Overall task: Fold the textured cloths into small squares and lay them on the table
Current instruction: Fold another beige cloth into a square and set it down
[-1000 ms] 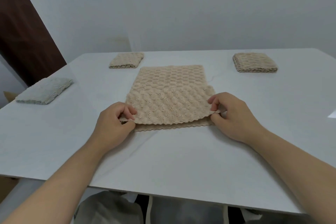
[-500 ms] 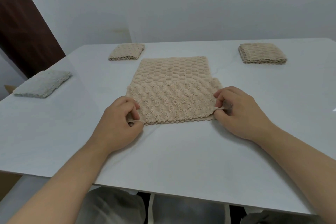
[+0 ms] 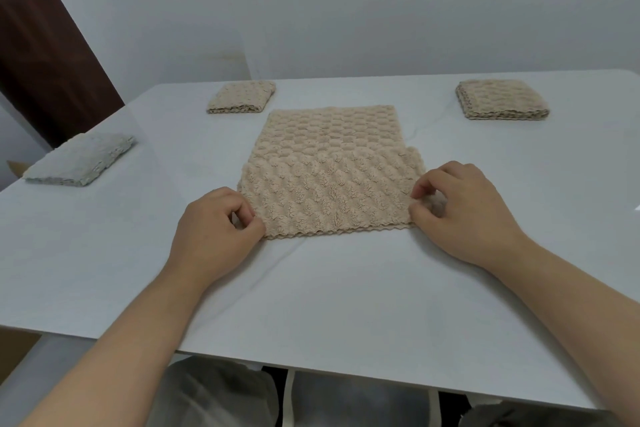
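Observation:
A beige textured cloth lies flat in the middle of the white table, its near part doubled over so two scalloped edges line up at the front. My left hand pinches the near left corner of the cloth between thumb and fingers. My right hand pinches the near right corner the same way. Both hands rest on the table. Three folded squares lie around it: a beige one at the back left, a beige one at the back right, a pale grey one at the far left.
The table's near edge runs just above my lap. A white wall stands behind the table and a dark brown door is at the left. A cardboard edge shows beyond the table's left side.
The lifted near flap has been drawn toward me and laid down, so its edge now lines up with the layer below. Both hands came slightly nearer and lower, still pinching the corners.

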`<state>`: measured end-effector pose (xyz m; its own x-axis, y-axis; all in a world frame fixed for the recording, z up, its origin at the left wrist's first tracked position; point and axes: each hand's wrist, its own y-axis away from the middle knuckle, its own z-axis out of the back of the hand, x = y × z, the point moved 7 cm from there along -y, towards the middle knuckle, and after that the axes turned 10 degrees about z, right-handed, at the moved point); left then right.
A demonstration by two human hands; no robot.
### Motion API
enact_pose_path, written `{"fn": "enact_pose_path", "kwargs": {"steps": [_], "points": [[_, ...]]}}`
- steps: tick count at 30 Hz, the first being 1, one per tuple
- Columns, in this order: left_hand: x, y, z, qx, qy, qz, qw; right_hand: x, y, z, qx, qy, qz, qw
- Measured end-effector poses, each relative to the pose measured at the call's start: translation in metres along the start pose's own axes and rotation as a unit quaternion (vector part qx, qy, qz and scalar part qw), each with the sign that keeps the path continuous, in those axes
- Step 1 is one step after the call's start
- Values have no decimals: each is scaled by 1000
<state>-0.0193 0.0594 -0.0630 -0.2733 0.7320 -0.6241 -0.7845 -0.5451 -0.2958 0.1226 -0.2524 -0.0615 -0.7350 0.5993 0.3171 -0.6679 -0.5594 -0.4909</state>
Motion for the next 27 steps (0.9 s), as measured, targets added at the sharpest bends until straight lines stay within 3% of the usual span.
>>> {"fn": "enact_pose_path", "kwargs": {"steps": [2, 5, 9, 13, 19, 27], "points": [[-4, 2, 1, -11, -31, -25, 999, 5, -1, 4, -21, 13, 25, 999], [-21, 10, 6, -34, -28, -126, 991, 19, -2, 6, -25, -5, 103, 994], [-36, 22, -3, 32, -22, -237, 971, 35, 1, -1, 32, -9, 190, 981], [-32, 21, -8, 46, -26, -225, 973, 35, -1, -5, 35, -14, 208, 977], [-28, 18, -8, 46, -55, -234, 970, 36, 1, -11, 25, 62, 260, 963], [-31, 22, -11, 75, -173, -305, 934, 45, 8, -14, 58, 197, 342, 917]]}}
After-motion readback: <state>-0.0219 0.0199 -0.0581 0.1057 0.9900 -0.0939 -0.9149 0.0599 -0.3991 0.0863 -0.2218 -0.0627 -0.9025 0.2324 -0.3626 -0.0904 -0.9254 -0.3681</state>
